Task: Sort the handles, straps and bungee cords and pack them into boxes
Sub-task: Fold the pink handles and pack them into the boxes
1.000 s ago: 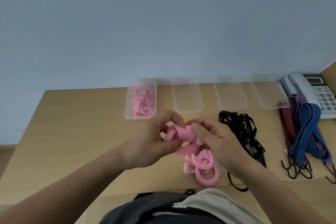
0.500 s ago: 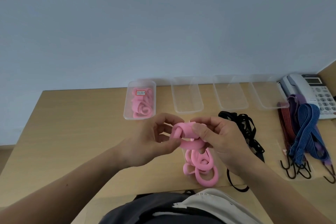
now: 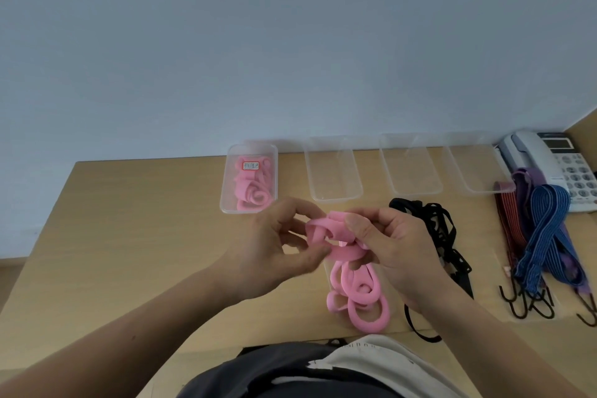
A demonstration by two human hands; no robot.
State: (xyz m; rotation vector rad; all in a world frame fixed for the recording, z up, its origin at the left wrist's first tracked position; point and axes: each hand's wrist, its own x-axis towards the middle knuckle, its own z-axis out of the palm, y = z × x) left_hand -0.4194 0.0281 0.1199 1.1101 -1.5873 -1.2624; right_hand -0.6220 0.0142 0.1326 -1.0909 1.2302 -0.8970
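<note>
While both hands work close together above the near edge of the light wooden table [image 3: 129, 220], the left hand [image 3: 274, 245] pinches one end of a soft pink foam handle [image 3: 332, 233], a flat band curled into loops. The right hand [image 3: 397, 252] clamps the other end, thumb on top and fingers curled beneath. The band hangs in the air between them.

Directly beneath the hands lies a heap of pink foam loops [image 3: 361, 297]. The held band looks twisted through itself, so a hard pull could tear the foam, and a slack pinch could let it spring open and drop back into the heap.

Ahead of the left hand sits a labelled clear plastic box [image 3: 224, 203] already holding pink handles, probably this one's destination; nothing stands between. Ahead of the right hand three clear plastic boxes [image 3: 410, 191] stand in a row. Just right of the right hand lies a tangle of black webbing straps [image 3: 439, 226], partly hidden by the wrist. Further right, blue, red and purple hooked bungee cords [image 3: 546, 236] reach up against a grey desk telephone [image 3: 549, 155].
</note>
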